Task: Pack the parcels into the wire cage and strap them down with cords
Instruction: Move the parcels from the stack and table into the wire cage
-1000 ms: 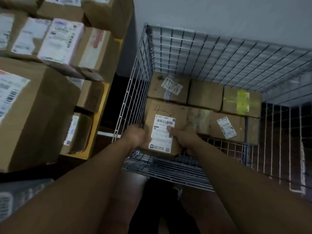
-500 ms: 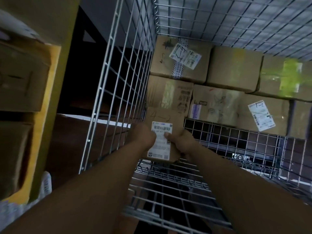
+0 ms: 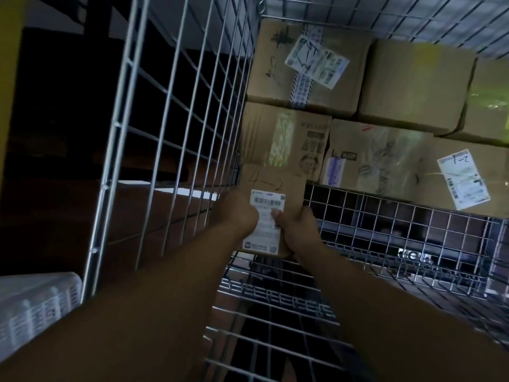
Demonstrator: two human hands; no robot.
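Wire cage (image 3: 118, 124): open grid walls and a mesh floor, seen from above and in front. Low light, some blur.

Stacked parcels (image 3: 413, 84): brown cartons fill the far side of the cage in two stepped rows. The upper row sits against the back wall. The lower row is just in front of it, and one of its cartons carries a white slip marked "1-2" (image 3: 462, 183).

Held parcel (image 3: 293, 186): small brown carton with "4-2" handwritten on top. It sits in the cage's left side, close beside the left wall, its far edge against the printed carton (image 3: 283, 136) of the lower row. Cannot tell whether it rests on the mesh floor.

Left grip (image 3: 234, 213): curled round the parcel's left edge.

Right grip (image 3: 300, 227): clasps the right edge, with the thumb pressed on the barcode label (image 3: 265, 201).
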